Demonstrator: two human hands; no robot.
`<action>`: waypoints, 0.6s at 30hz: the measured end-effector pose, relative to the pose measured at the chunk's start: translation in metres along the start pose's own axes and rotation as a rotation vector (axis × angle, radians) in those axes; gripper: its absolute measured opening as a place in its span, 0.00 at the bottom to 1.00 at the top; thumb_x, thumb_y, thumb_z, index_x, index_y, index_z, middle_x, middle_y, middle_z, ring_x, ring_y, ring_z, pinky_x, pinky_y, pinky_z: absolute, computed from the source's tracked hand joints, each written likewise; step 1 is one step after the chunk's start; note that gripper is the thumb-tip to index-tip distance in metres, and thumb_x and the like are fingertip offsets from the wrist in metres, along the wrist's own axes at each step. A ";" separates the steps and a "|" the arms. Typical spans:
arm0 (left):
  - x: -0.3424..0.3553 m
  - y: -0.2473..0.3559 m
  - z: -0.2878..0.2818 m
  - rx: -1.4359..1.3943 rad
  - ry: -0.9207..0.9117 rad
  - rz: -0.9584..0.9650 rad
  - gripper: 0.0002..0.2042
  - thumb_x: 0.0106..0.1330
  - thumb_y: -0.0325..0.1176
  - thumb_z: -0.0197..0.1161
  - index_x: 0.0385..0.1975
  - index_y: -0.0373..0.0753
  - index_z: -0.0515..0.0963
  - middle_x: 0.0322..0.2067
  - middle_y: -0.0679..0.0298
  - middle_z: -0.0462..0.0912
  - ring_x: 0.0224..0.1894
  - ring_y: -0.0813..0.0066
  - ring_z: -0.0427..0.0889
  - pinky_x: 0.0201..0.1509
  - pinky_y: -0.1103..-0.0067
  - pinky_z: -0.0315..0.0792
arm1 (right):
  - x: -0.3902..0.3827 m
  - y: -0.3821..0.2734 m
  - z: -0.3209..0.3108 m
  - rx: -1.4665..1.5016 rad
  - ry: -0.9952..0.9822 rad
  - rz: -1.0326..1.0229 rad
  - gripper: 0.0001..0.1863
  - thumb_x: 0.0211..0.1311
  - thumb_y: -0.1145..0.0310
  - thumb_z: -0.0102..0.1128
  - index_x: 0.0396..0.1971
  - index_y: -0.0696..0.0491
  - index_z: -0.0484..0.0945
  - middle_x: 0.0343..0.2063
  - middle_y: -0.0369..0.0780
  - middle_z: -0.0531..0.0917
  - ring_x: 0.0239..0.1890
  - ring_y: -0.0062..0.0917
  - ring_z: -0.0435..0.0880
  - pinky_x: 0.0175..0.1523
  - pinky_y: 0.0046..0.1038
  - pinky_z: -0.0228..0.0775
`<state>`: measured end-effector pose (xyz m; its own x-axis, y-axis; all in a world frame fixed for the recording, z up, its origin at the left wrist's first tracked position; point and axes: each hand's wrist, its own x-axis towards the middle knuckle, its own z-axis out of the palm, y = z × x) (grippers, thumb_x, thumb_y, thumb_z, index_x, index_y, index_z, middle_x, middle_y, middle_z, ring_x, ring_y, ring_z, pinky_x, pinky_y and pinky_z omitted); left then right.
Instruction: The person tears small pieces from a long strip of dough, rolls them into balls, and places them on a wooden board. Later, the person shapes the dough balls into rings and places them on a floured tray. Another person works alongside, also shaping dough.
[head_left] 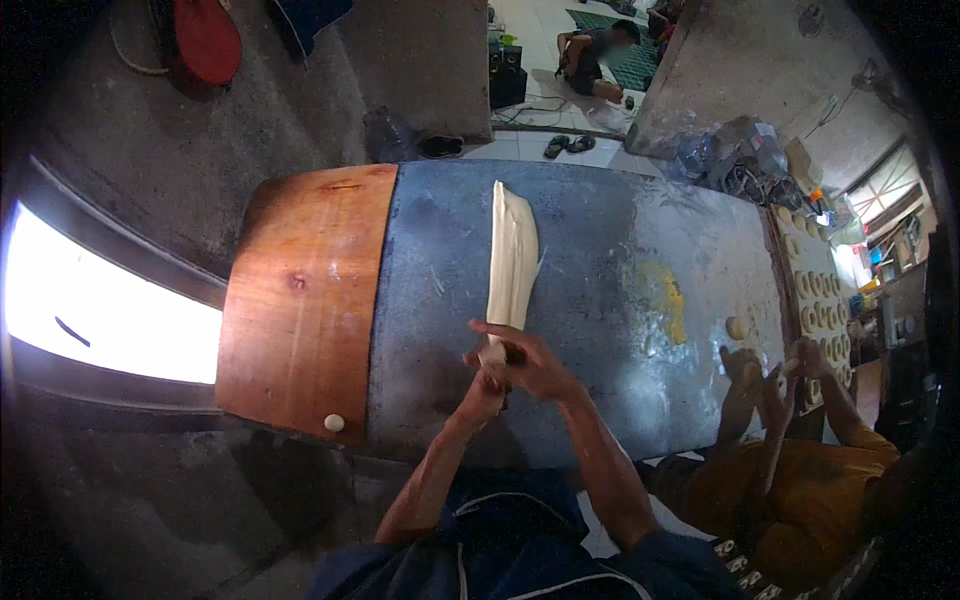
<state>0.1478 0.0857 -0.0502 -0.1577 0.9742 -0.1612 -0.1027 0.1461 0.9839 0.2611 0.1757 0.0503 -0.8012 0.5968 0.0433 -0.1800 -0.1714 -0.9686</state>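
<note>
A long, pale, folded strip of dough (pixel 510 260) lies lengthwise on the middle of the blue-grey table (pixel 430 240). Both my hands are at its near end. My left hand (pixel 482 392) is lowest, its fingers closed on the dough's end. My right hand (pixel 520 360) wraps over that same end just above, index finger lying across the strip and thumb side partly hidden. The exact edge between fingers and dough is hard to make out.
A wooden board (pixel 295 260) with a dough disc (pixel 334 422) covers the table's left. A co-worker (pixel 800 470) in orange handles dough at the right, beside rows of dough rings (pixel 820 285). Bags (pixel 740 160) crowd the back right; another person (pixel 590 62) sits beyond the doorway.
</note>
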 end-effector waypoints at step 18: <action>0.002 0.034 -0.079 1.089 0.346 0.053 0.20 0.70 0.35 0.63 0.54 0.27 0.70 0.50 0.40 0.73 0.55 0.44 0.72 0.60 0.49 0.63 | -0.069 0.097 -0.016 -1.551 0.761 0.067 0.22 0.61 0.58 0.69 0.41 0.61 0.74 0.41 0.49 0.76 0.47 0.48 0.75 0.52 0.48 0.62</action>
<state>0.0665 0.0790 -0.0234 -0.4153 0.9089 0.0363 0.7915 0.3415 0.5069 0.3082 0.1302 -0.0505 -0.2742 0.9058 0.3231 0.8790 0.3723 -0.2978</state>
